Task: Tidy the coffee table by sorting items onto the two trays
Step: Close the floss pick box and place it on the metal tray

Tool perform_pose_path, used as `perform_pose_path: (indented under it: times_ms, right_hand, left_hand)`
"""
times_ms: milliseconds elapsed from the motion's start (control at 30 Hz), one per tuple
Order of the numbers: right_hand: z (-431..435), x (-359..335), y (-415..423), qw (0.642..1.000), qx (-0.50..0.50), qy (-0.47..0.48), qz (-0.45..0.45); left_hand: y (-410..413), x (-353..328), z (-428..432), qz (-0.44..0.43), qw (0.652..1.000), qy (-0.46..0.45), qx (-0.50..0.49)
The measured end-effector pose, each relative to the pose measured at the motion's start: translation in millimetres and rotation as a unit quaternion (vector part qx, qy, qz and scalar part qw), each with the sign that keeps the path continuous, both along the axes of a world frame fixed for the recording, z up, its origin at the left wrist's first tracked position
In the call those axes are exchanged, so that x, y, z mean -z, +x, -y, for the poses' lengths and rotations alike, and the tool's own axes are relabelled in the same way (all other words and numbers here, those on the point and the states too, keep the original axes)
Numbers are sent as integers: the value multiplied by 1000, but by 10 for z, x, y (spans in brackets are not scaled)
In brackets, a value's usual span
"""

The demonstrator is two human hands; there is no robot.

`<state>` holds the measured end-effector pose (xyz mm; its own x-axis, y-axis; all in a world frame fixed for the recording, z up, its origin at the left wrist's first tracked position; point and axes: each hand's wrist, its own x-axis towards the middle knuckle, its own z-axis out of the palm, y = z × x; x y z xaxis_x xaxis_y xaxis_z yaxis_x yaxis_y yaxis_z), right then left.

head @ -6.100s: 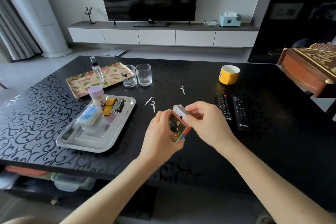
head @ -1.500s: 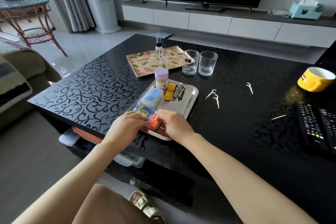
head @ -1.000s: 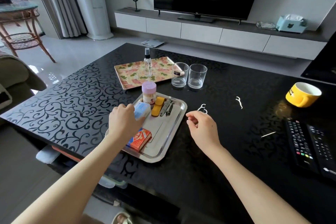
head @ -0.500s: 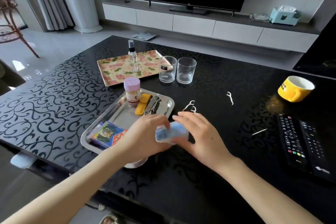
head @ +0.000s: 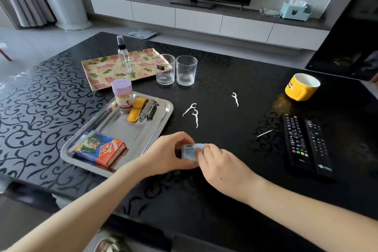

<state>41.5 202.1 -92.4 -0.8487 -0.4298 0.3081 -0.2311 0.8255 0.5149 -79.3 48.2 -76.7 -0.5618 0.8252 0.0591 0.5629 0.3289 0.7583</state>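
Observation:
My left hand (head: 167,153) and my right hand (head: 221,168) both hold a small light-blue box (head: 190,150) just above the black table, right of the steel tray (head: 161,116). On that tray lie a card pack (head: 100,148), a purple-lidded toothpick jar (head: 122,95), a yellow case (head: 136,111) and nail clippers (head: 148,109). Behind it, the floral tray (head: 102,71) carries a spray bottle (head: 123,54). Three white floss picks (head: 193,113) and a toothpick (head: 264,133) lie loose on the table.
Two glasses (head: 176,69) stand beside the floral tray. A yellow mug (head: 301,87) sits at the right, with two remotes (head: 304,143) in front of it. The table's near edge runs below my forearms. A TV unit stands beyond the table.
The card pack went onto the steel tray. My left hand then lifted the blue box off the tray and brought it right, where my right hand joined it.

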Motion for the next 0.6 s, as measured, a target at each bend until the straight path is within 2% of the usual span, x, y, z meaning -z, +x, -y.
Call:
perform_pose_path:
  times_ms: [233,367,433,600]
  right_hand:
    - [-120,-6,64,998,-7,-59,3]
    - [-103,-69,70,988,8,-156,19]
    - [-124,-66,45,989,23,-142,39]
    - [-63,-124,19,997,32,-20,73]
  left_hand:
    - [46,-6,-97,-35,999,-29,18]
    - [86,28,-109,-55,998,-34,14]
    - [96,31,-121,-56,998,-34,19]
    - [134,43,-127,-53,998,-23,22]
